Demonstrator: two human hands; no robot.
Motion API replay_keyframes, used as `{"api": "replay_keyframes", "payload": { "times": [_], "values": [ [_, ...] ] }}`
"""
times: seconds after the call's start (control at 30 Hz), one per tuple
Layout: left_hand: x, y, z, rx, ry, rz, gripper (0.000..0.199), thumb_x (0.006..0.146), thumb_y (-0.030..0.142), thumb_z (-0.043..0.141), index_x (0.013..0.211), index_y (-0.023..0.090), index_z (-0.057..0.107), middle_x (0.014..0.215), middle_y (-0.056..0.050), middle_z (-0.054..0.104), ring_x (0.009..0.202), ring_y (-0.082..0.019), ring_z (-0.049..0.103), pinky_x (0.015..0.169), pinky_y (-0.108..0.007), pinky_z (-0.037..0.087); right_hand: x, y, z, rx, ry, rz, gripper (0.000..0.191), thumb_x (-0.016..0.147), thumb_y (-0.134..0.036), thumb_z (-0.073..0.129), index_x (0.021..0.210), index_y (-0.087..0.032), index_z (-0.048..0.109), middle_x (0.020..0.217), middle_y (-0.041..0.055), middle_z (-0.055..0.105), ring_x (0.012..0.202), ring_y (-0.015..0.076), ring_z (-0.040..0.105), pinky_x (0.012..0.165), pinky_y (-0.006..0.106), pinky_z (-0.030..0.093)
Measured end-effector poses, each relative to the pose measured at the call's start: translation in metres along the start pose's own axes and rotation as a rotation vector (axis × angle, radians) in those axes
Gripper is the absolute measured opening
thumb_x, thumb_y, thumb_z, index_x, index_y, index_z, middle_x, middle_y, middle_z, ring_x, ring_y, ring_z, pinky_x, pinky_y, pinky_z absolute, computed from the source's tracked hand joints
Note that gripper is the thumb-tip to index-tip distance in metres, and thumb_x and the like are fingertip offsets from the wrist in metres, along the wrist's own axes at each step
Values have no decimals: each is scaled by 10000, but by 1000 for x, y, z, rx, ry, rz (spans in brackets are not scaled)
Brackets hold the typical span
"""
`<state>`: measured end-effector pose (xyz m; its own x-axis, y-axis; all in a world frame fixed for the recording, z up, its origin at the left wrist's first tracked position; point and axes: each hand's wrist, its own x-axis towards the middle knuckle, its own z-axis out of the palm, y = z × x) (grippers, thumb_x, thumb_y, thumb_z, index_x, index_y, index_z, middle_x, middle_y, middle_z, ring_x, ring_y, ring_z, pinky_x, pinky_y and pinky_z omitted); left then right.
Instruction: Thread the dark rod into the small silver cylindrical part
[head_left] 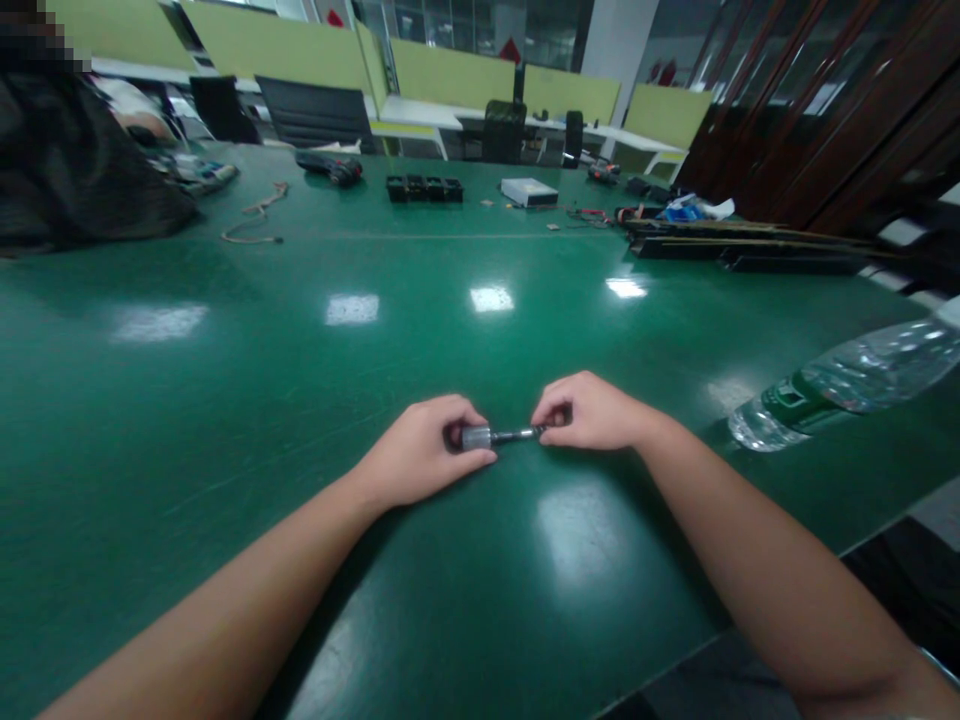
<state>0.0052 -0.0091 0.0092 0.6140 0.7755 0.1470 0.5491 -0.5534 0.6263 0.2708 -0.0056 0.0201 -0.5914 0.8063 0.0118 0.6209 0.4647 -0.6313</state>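
Note:
Low over the green table (405,620), what looks like a screwdriver (477,437) lies level between my two hands. Its thick end is clear or silvery, and a thin dark shaft with a shiny section runs to the right. My left hand (427,450) is closed around the thick end, thumb below and fingers above. At the other end, my right hand (589,412) pinches the tip between thumb and fingers. Whatever small piece sits at that tip is hidden by the fingertips.
A plastic water bottle (840,385) is at the right. Along the far side are a black slotted block (425,188), a silver box (529,192), a black power tool (330,167), a cord (255,215) and dark strips (720,243). A person in dark clothing (75,150) is far left.

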Motion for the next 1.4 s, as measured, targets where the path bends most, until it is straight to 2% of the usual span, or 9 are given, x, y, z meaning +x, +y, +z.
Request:
{"api": "replay_keyframes", "payload": {
  "times": [0.27,0.5,0.6,0.8,0.97,1.03,1.4],
  "values": [
    [0,-2,-2,-13,-6,19,252,796,388,736,940,188,686,861,-16,654,740,-162,597,655,-264,448,1,-3,1,37,-38,-39,170,763,-218,751,916,-148,780,807,29,699,708,114,624,661,225,468],
    [0,-3,-4,5,13,44,198,785,319,734,920,185,677,851,-17,645,771,-172,596,674,-268,437,17,-14,36,38,155,-169,160,814,-231,727,952,-161,772,852,42,711,746,125,620,682,231,447],
    [0,-3,-5,-3,24,60,201,786,322,736,923,188,677,865,-21,645,790,-174,597,690,-270,440,21,-18,44,33,195,-187,139,826,-236,719,935,-165,768,869,47,721,782,138,631,708,239,452],
    [0,-1,-9,-41,12,51,217,875,388,654,959,193,696,868,-31,661,772,-168,607,692,-273,452,19,-19,40,47,194,-189,131,814,-209,721,933,-172,761,851,39,716,761,132,629,694,230,456],
    [1,-2,-9,-35,-4,34,204,810,341,721,957,202,698,881,-31,682,784,-177,617,696,-276,455,19,-20,37,87,173,-159,164,789,-215,744,947,-176,761,864,39,718,772,140,639,705,242,466],
    [1,-3,-9,-36,-8,24,192,811,330,721,949,200,696,848,-26,670,749,-170,604,663,-270,444,20,-20,37,106,154,-146,199,761,-193,759,959,-174,759,875,39,719,782,145,644,708,245,470],
    [1,-6,-12,-42,-2,50,179,816,328,729,928,194,689,871,-42,659,807,-188,607,723,-295,457,22,-21,36,97,151,-147,164,780,-168,724,940,-184,758,866,37,724,765,146,642,708,254,465]
  ]
}}
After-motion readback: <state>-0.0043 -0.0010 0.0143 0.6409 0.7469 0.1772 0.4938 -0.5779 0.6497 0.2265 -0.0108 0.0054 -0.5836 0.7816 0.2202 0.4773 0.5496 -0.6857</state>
